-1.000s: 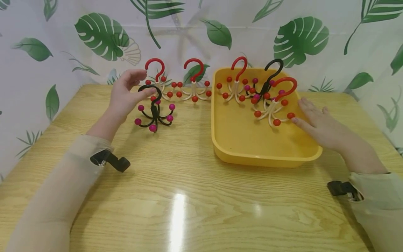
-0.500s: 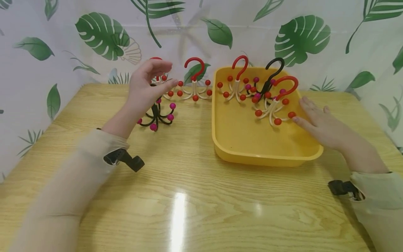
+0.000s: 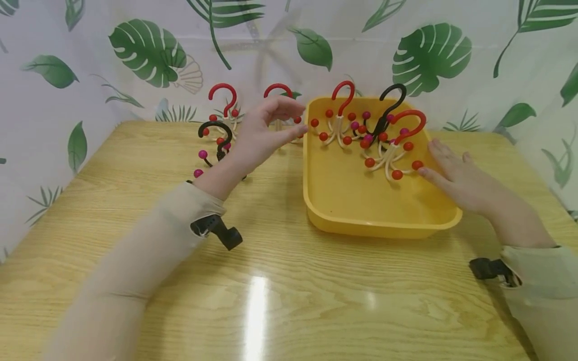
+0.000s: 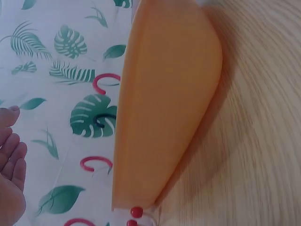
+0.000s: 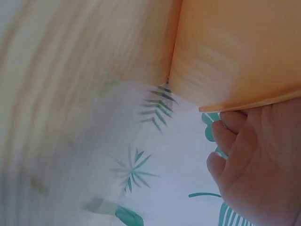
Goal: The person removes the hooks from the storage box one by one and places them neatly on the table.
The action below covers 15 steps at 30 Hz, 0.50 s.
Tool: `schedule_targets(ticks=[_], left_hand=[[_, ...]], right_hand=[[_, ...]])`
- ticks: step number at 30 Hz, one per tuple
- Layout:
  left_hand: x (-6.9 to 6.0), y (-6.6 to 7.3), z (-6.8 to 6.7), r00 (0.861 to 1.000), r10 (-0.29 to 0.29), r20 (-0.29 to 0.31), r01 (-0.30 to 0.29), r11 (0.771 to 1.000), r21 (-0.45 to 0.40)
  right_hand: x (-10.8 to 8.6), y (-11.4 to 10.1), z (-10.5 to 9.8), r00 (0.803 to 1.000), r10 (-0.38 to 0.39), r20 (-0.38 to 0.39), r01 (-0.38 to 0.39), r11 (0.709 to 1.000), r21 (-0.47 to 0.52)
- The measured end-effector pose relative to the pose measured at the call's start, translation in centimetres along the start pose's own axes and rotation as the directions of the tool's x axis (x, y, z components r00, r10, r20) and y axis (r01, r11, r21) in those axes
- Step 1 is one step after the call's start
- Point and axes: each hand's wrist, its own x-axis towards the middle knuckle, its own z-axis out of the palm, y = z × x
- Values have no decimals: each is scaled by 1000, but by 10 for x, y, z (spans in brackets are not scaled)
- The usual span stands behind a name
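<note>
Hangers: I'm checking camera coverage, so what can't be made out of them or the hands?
Head view: the left hand hides most of the red-hooked hanger behind it.
Head view: that wrist hides much of the black hanger outside the yellow tray.
Left wrist view: the tray's wall hides the bodies of the hangers inside.
Right wrist view: the picture's edge cuts off the right hand.

A hand could pass across the near tabletop [image 3: 325, 301] or down into the near half of the yellow tray [image 3: 384, 223], while hooked racks [image 3: 338, 123] crowd its far half, the right hand [image 3: 467, 178] its right rim, and the left hand [image 3: 259, 131] the far-left approach.
</note>
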Motion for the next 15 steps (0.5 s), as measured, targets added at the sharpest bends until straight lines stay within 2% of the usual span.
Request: schedule_targets(ticks=[7, 12, 15], left_hand=[[9, 3, 28, 997, 30, 69, -26, 998, -63], [12, 4, 43, 995, 35, 88, -24, 993, -118], [13, 5, 50, 994, 60, 95, -46, 988, -145]], right_hand=[[-1, 1, 1, 1000, -3, -6, 3, 1000, 2], [0, 1, 1, 1000, 4, 0, -4, 1000, 1], [0, 1, 1, 1000, 8, 5, -8, 1000, 3]])
